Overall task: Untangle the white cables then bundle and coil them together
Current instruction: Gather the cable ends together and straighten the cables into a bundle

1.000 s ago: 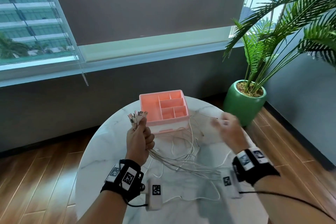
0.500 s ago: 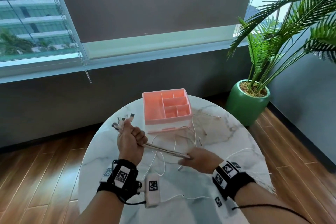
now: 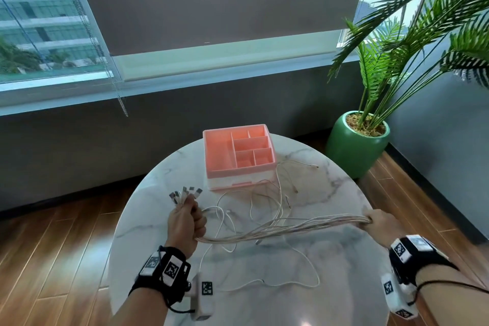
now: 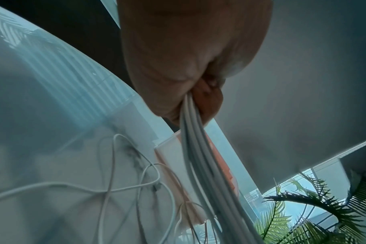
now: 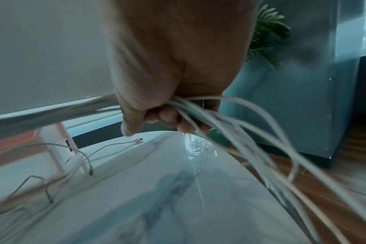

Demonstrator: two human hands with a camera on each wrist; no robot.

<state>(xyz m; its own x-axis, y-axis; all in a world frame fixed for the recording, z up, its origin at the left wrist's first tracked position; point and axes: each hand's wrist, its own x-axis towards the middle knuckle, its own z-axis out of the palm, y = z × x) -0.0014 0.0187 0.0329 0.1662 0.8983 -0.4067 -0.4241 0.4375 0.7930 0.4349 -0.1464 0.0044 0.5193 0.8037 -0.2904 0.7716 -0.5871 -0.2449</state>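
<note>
Your left hand (image 3: 186,227) is fisted around the plug ends of the thin white cables (image 3: 288,227), your right hand (image 3: 381,225) grips them farther along, and the bundle spans above the round white marble table (image 3: 264,307), near the pink plastic organiser box (image 3: 238,151).

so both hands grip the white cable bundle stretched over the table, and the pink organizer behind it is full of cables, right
Not quite: the pink organizer is empty in the head view. The left hand and right hand do grip the white cable bundle.
</note>
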